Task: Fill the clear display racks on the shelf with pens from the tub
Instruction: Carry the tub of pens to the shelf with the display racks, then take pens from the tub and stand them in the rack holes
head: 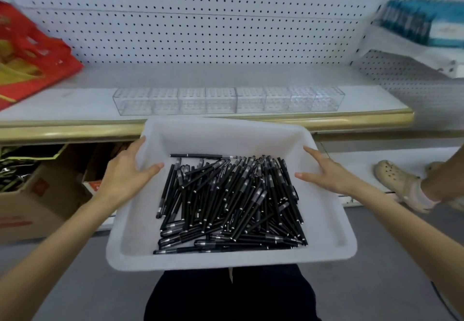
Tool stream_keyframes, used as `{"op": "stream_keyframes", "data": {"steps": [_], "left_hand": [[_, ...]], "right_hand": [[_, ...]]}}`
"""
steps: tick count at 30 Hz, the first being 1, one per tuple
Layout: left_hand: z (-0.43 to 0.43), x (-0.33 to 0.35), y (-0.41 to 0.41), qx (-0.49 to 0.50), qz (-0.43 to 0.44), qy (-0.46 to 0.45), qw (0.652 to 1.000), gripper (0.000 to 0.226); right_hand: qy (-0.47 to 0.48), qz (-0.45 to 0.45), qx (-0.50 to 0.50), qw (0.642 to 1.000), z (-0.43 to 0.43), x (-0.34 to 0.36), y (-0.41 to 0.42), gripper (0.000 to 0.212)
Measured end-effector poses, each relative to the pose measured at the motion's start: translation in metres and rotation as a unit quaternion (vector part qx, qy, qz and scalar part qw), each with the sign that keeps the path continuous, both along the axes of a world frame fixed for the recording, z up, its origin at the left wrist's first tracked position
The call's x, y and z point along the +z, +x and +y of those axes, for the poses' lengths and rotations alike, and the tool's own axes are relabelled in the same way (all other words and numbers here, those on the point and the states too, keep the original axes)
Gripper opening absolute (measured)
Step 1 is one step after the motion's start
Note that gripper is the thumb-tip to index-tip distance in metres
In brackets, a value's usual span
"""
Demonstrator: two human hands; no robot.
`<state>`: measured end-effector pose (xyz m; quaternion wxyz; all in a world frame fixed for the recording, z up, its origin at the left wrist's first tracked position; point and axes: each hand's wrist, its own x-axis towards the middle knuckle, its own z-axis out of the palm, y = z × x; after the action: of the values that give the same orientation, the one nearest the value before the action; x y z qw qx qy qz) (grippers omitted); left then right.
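A white plastic tub (226, 132) sits in front of me over my lap, its far rim near the shelf's edge. A heap of black pens (233, 202) lies in its near half. My left hand (128, 172) holds the left rim, thumb inside the tub and fingers outside. My right hand (326, 172) holds the right rim the same way. A row of clear display racks (226, 99) stands on the white shelf (75, 99) just beyond the tub, with no pens showing in them.
A red bag (30, 52) lies at the shelf's left end. Blue packs (414, 22) sit on a higher shelf at the right. Cardboard boxes (37, 202) stand under the shelf at the left. Another person's foot in a beige clog (396, 182) is at the right.
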<state>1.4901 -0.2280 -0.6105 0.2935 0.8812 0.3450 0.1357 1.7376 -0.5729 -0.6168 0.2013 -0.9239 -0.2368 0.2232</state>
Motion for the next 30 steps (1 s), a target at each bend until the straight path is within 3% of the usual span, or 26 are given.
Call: {"op": "stream_keyframes", "data": {"steps": [2,6,9,10,12,14,16,18,20,25,30], "left_hand": [[0.006,-0.005,-0.004,0.007,0.034,0.005,0.999,0.081],[0.015,-0.021,-0.021,0.003,0.075,0.032,0.997,0.084],[0.017,-0.019,-0.017,0.019,0.113,0.052,0.992,0.081],[0.017,-0.018,-0.015,0.022,0.134,0.097,0.986,0.079],[0.015,-0.017,-0.011,0.01,0.142,0.231,0.962,0.07],[0.009,-0.014,-0.003,-0.023,0.092,0.312,0.945,0.056],[-0.001,-0.012,0.012,-0.085,0.053,0.302,0.948,0.045],[-0.014,-0.016,0.03,-0.141,0.057,0.214,0.965,0.039],[-0.024,-0.027,0.044,-0.149,0.074,0.122,0.978,0.033],[-0.026,-0.06,0.069,-0.119,0.073,-0.005,0.99,0.026],[-0.025,-0.08,0.07,-0.104,0.048,-0.035,0.993,0.028]], "right_hand": [[-0.007,-0.008,-0.005,1.0,0.009,-0.01,0.004,0.111],[-0.006,-0.041,0.014,0.999,0.026,-0.015,0.007,0.095],[-0.057,-0.022,0.014,0.998,0.031,-0.013,0.006,0.1],[-0.089,-0.062,0.012,0.994,0.033,-0.012,0.004,0.098],[-0.124,-0.256,0.034,0.958,0.04,-0.009,-0.005,0.089],[-0.041,-0.376,0.071,0.923,0.052,-0.005,-0.015,0.072],[0.066,-0.276,0.082,0.955,0.072,-0.003,-0.024,0.052],[0.087,-0.106,0.067,0.988,0.094,-0.013,-0.032,0.039],[0.087,-0.02,0.051,0.995,0.111,-0.029,-0.04,0.035],[0.075,0.059,-0.013,0.995,0.131,-0.055,-0.05,0.046],[0.017,0.031,-0.046,0.998,0.141,-0.067,-0.054,0.049]]}}
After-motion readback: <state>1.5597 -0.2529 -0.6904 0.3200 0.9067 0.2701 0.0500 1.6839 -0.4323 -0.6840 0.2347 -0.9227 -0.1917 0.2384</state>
